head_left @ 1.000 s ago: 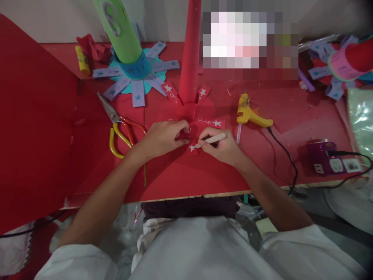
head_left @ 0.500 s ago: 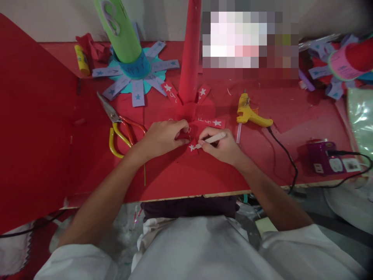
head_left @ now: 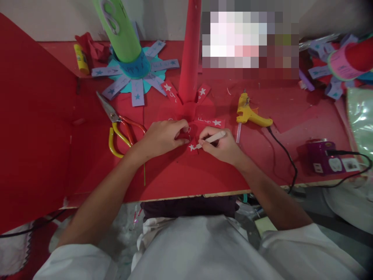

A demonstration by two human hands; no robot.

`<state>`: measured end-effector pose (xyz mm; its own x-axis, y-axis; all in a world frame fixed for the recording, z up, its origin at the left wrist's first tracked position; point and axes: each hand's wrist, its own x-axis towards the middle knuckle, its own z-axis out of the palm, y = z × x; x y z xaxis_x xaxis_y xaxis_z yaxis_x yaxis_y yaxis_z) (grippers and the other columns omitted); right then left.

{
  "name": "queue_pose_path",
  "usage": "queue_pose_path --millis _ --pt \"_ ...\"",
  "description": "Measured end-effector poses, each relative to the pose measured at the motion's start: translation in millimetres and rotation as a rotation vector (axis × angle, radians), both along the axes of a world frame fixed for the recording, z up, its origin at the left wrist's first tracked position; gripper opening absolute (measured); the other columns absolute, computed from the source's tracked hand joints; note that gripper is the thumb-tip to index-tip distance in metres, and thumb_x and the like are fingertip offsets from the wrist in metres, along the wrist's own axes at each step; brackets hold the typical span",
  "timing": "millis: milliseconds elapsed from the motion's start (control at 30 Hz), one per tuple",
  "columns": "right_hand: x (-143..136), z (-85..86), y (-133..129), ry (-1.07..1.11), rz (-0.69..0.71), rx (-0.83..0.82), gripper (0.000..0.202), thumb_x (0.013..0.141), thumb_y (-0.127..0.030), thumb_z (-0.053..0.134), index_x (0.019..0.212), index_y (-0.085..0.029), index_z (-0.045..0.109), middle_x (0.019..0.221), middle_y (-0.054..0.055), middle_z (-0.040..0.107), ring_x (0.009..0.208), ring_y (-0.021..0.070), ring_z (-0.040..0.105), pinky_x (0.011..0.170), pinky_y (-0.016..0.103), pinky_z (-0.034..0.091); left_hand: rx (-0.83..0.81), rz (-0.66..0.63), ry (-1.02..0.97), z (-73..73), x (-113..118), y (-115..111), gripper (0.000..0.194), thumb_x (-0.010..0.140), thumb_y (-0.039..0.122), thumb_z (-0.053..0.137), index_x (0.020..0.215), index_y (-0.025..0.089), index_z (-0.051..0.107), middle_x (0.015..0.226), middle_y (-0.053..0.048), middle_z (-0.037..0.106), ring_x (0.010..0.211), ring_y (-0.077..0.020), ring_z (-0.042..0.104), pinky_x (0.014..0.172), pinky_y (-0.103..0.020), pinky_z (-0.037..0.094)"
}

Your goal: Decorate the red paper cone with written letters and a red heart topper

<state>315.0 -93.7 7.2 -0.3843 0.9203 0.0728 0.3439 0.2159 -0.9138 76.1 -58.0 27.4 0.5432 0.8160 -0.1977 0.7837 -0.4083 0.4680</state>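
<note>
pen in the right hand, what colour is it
The pen is off-white, seen best in the head view.

A head-worn camera looks forward and down from near above the left hand (head_left: 166,136), right hand (head_left: 223,147) and red table (head_left: 175,175).

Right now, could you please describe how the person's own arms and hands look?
Loose, plain white short sleeves leave both forearms uncovered. The left hand and right hand are bare, with no gloves or watch visible.

Matt paper strip (head_left: 192,151), smooth plastic pen (head_left: 215,137)
</note>
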Motion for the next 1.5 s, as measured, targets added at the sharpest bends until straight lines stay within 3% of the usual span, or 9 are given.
queue_pose_path --millis 633,1500 --pt "-0.3 0.5 -0.9 0.019 0.013 -0.025 0.011 0.088 -0.024 0.067 0.077 -0.021 0.067 0.065 -0.002 0.067 0.057 0.0111 0.052 0.054 0.027 0.036 0.013 0.005 0.009 -0.8 0.0 -0.3 0.027 0.097 0.044 0.071 0.116 0.025 0.067 0.095 -0.001 0.075 0.085 -0.0218 0.066 0.065 -0.032 0.028" --pt "0.5 -2.6 0.6 -0.011 -0.021 0.084 0.014 0.093 -0.029 0.067 0.082 -0.021 0.067 0.068 -0.003 0.064 0.059 0.0113 0.052 0.057 0.028 0.037 0.011 0.003 0.028 -0.9 0.8 -0.4 0.026 0.098 0.044 0.071 0.116 0.025 0.067 0.093 -0.001 0.074 0.083 -0.0215 0.065 0.065 -0.033 0.027"
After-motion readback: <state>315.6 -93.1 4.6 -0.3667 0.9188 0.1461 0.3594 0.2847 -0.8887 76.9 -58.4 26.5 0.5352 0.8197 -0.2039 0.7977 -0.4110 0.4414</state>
